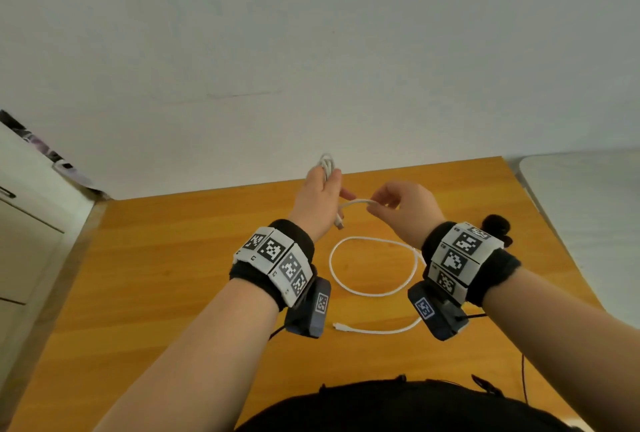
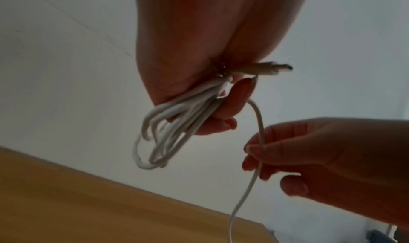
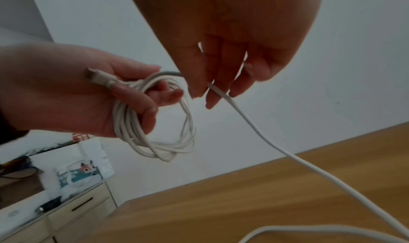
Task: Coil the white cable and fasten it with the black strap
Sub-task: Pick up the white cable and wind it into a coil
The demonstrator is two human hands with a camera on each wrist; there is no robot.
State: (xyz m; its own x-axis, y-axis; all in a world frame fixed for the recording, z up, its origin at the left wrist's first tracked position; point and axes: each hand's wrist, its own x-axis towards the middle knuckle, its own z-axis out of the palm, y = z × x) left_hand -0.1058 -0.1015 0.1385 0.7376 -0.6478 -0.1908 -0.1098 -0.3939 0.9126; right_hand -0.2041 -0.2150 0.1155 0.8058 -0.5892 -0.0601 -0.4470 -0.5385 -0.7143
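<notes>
My left hand (image 1: 320, 194) grips several loops of the white cable (image 3: 155, 124) above the wooden table (image 1: 173, 258), with one plug end (image 2: 272, 69) sticking out by the palm. My right hand (image 1: 398, 204) pinches the free run of cable (image 2: 260, 136) just right of the coil. The rest of the cable (image 1: 374, 265) lies in a loose loop on the table below the hands, ending in the other plug (image 1: 337, 326) near me. The black strap (image 1: 497, 225) lies on the table behind my right wrist, partly hidden.
A white wall stands right behind the table's far edge. A cabinet with drawers (image 3: 73, 211) stands to the left, with small items on top. A white surface (image 1: 588, 210) adjoins the table at the right. A thin dark wire (image 1: 524, 379) hangs near my body.
</notes>
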